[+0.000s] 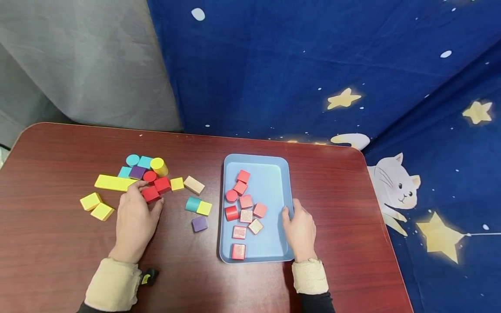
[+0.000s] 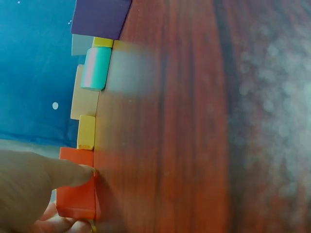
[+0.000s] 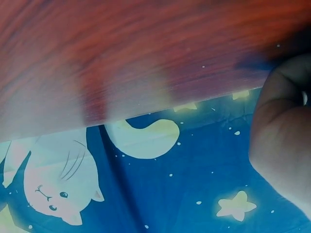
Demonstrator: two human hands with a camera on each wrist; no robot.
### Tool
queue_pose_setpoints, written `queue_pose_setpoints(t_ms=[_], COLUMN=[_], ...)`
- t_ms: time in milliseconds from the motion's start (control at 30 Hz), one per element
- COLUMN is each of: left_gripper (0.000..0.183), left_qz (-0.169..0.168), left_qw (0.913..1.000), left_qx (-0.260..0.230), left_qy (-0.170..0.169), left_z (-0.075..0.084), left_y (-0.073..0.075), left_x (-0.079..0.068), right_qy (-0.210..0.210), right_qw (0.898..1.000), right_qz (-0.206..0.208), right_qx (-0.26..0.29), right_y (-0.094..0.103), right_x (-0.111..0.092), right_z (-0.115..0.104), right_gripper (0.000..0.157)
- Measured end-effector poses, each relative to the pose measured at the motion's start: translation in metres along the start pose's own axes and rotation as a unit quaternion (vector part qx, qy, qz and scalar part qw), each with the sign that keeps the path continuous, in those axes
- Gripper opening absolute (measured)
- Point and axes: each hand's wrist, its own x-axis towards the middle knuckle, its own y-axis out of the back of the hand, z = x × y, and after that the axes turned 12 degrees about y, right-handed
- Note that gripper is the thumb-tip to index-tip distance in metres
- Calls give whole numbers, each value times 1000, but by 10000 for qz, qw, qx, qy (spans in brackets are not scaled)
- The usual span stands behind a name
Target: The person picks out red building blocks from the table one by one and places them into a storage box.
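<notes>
My left hand (image 1: 135, 219) is among the blocks on the left and grips a red block (image 1: 150, 194) between thumb and fingers. In the left wrist view the thumb lies across the near face of this red block (image 2: 77, 201), with fingertips on its other side. Another red block (image 1: 162, 185) and a red cylinder (image 1: 150, 176) sit close beyond it. My right hand (image 1: 302, 230) holds the right rim of a light blue tray (image 1: 274, 174), thumb over the inner side. Several red blocks (image 1: 245, 201) lie in the tray, mostly along its left half.
Around the left hand stand yellow blocks (image 1: 102, 211), a long yellow bar (image 1: 113, 182), a yellow cylinder (image 1: 159, 166), light blue pieces (image 1: 133, 160) and a purple block (image 1: 137, 172). Between hand and tray lie a wooden block (image 1: 194, 184), a teal half-round piece (image 1: 192, 204) and another purple block (image 1: 199, 224).
</notes>
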Motion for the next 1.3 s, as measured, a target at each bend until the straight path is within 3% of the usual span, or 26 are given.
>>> queue_pose_setpoints(t_ms=[233, 733, 967, 1300], left_gripper=[48, 51, 53, 51], left_qz=[66, -169, -327, 194], left_qw=[9987, 9996, 9994, 9997], left_qx=[57, 107, -24, -159], left_qy=[-507, -206, 101, 27], left_z=[-3, -1, 4, 18], left_y=[-1, 2, 5, 13], left_x=[-2, -3, -10, -27], right_qy=[-55, 14, -24, -25], right_qw=[10000, 10000, 10000, 10000], right_qz=[-35, 39, -34, -7], right_qx=[-14, 1, 2, -3], right_y=[0, -1, 0, 1], right_x=[0, -1, 0, 0], right_z=[1, 1, 1, 1], right_gripper=[26, 28, 27, 27])
